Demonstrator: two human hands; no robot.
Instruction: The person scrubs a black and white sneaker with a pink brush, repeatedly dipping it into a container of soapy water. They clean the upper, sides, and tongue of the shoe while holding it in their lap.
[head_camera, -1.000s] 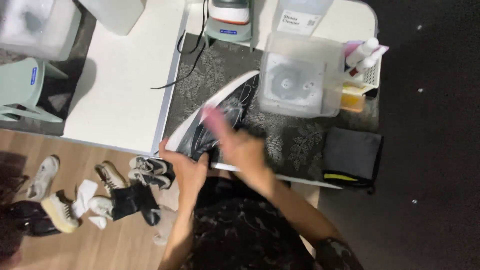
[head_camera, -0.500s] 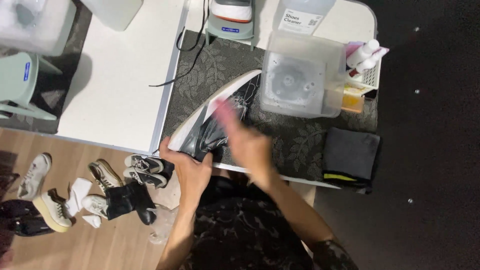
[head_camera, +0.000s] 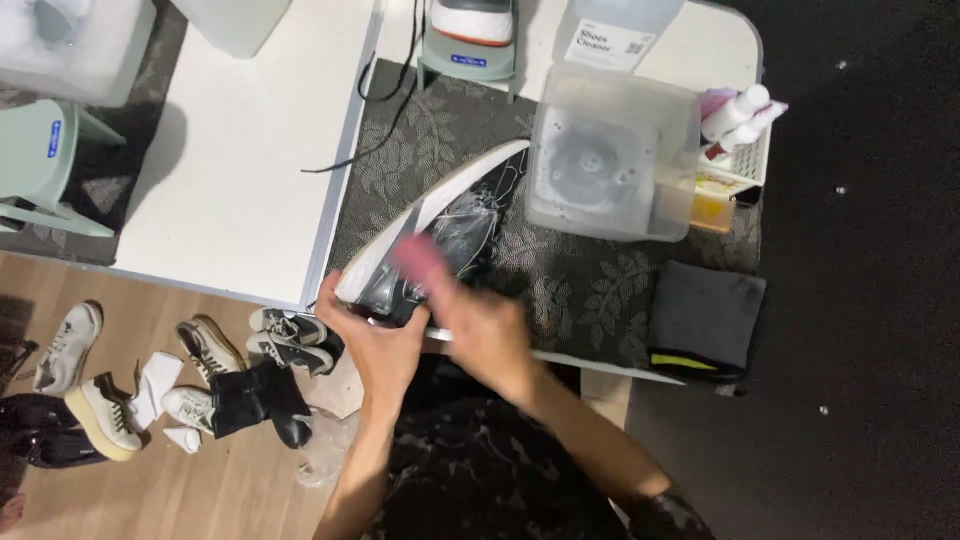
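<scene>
A black shoe with a white sole lies on its side on the dark leaf-patterned mat, toe pointing up and to the right. My left hand grips its heel end at the table's near edge. My right hand holds a blurred pink thing, seemingly a brush, against the shoe's upper; its shape is smeared by motion.
A clear plastic tub of water stands right of the shoe, with a small basket of bottles beside it. A folded dark cloth lies at the mat's right end. Several shoes litter the wooden floor at left.
My right hand with the pink thing has moved down along the shoe toward the heel. The left hand keeps its grip on the heel.
</scene>
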